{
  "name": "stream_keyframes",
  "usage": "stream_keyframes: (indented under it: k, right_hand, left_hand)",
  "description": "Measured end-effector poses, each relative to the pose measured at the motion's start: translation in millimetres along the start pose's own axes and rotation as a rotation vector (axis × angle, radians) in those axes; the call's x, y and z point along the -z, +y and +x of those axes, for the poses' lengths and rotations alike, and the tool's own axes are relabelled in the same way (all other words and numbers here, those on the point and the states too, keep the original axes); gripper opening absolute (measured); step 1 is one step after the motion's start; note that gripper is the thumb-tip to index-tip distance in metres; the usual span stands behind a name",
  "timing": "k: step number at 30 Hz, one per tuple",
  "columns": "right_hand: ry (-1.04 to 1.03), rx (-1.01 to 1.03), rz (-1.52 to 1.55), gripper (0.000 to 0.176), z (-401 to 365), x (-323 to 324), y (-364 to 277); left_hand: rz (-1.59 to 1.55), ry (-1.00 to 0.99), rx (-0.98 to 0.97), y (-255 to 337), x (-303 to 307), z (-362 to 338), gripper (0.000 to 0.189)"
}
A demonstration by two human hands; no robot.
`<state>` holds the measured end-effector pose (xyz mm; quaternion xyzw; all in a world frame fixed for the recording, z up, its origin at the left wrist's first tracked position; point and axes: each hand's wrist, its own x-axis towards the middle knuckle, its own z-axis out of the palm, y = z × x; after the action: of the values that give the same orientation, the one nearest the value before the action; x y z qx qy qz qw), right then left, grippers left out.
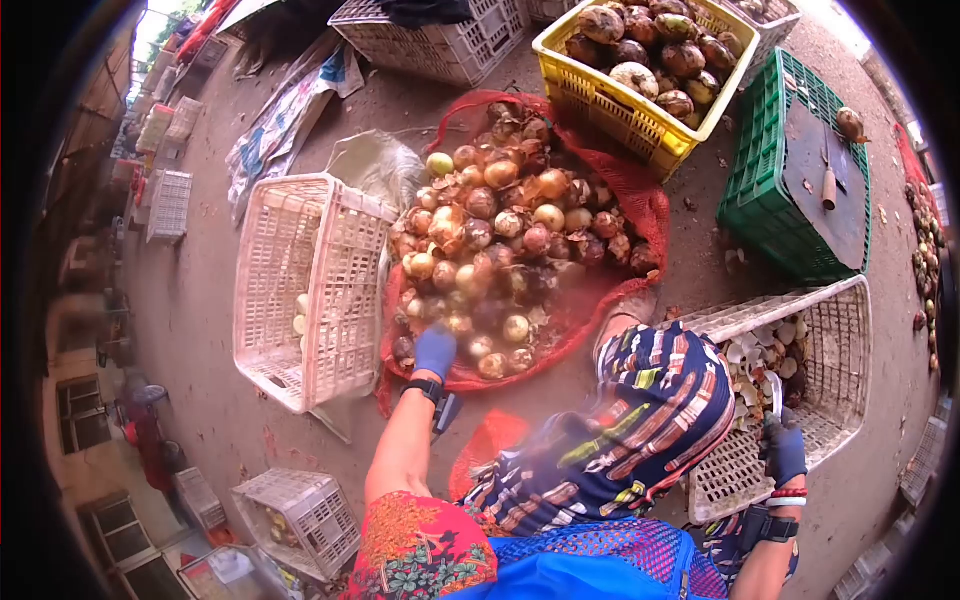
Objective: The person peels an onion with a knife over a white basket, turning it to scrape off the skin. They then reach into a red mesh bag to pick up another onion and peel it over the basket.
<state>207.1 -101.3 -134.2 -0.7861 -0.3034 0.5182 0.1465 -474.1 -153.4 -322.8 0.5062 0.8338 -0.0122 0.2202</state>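
A large heap of onions (500,225) lies on an open red net (640,215). At the heap's near left edge is my left hand (434,352) in a blue glove, over the onions; its fingers are too blurred to read. My right hand (784,447), in a dark blue glove, is closed round a knife (775,393) whose light blade points up. It is over the near side of a tilted white crate (835,350) that holds onion scraps (765,355).
A white crate (315,290) stands left of the heap, with a few pale onions inside. Behind are a yellow crate (640,115) full of onions and a green crate (755,190) bearing a board and another knife (829,185). Another crate (300,520) sits at the lower left.
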Motion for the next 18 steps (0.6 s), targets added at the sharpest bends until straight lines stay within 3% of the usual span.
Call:
stream_keyframes:
  k: [5, 6, 9, 11, 12, 13, 14, 15, 16, 18]
  right_hand:
    - [-0.035, 0.006, 0.092, 0.024, -13, -9, -22]
    - [-0.043, -0.005, 0.101, 0.024, -16, -3, -26]
    - [-0.022, 0.022, 0.139, 0.037, -35, 27, -42]
    - [0.011, 0.095, 0.114, 0.04, -48, 64, -46]
    - [0.074, 0.111, 0.109, 0.041, -58, 81, -50]
    - [0.134, 0.128, 0.105, 0.042, -67, 100, -47]
    - [0.198, 0.135, 0.141, 0.043, -66, 124, -30]
    - [0.284, 0.071, 0.147, 0.045, -72, 141, -24]
    - [0.322, 0.083, 0.289, 0.045, -79, 148, -14]
    - [0.371, 0.098, 0.502, 0.045, -97, 156, 9]
  left_hand:
    - [-0.308, 0.133, 0.141, 30, 37, 32, 0.027]
    - [-0.358, 0.178, 0.069, 26, 21, 40, 0.042]
    - [-0.192, 0.174, -0.023, 67, 16, 46, 0.061]
    - [-0.405, 0.232, 0.048, 88, -1, 45, 0.069]
    - [-0.362, 0.215, 0.057, 106, 11, 38, 0.072]
    - [-0.79, 0.182, -0.006, 100, -22, 40, 0.066]
    - [-0.473, 0.276, -0.282, 98, -41, 33, 0.057]
    - [-0.211, -0.057, -0.284, 131, 5, 5, 0.047]
    - [-0.161, 0.09, -0.479, 129, -22, -15, 0.045]
    - [-0.418, -0.051, -0.367, 134, -46, -44, 0.038]
